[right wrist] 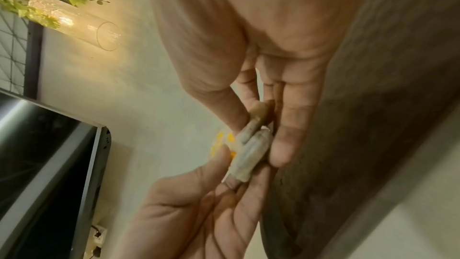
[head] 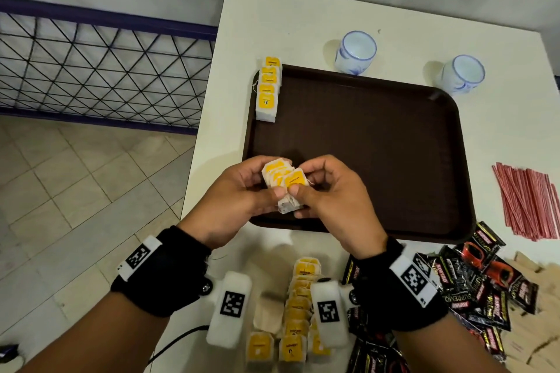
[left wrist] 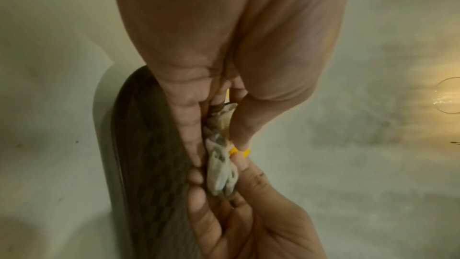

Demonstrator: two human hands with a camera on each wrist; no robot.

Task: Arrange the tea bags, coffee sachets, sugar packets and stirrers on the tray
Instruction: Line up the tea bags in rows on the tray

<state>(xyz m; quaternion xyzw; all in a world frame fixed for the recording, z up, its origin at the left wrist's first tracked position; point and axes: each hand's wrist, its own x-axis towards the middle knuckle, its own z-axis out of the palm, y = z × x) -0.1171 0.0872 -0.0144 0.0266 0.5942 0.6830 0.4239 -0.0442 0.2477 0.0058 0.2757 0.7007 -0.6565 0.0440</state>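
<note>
A small stack of tea bags (head: pixel 282 182) with yellow tags is held over the near left part of the dark brown tray (head: pixel 378 142). My left hand (head: pixel 242 191) grips the stack from the left and my right hand (head: pixel 327 188) pinches it from the right. Both wrist views show the bunched tea bags (left wrist: pixel 220 166) (right wrist: pixel 251 151) squeezed between the fingers of both hands. A row of tea bags (head: pixel 268 89) lies on the tray's far left corner. More tea bags (head: pixel 298 312) lie on the table near me, partly hidden by my wrists.
Black and red coffee sachets (head: pixel 472 288) are piled at the near right, brown sugar packets (head: pixel 539 312) beyond them. Red stirrers (head: pixel 527 203) lie right of the tray. Two white-blue cups (head: pixel 356 51) (head: pixel 462 74) stand behind it. The table's left edge drops to a tiled floor.
</note>
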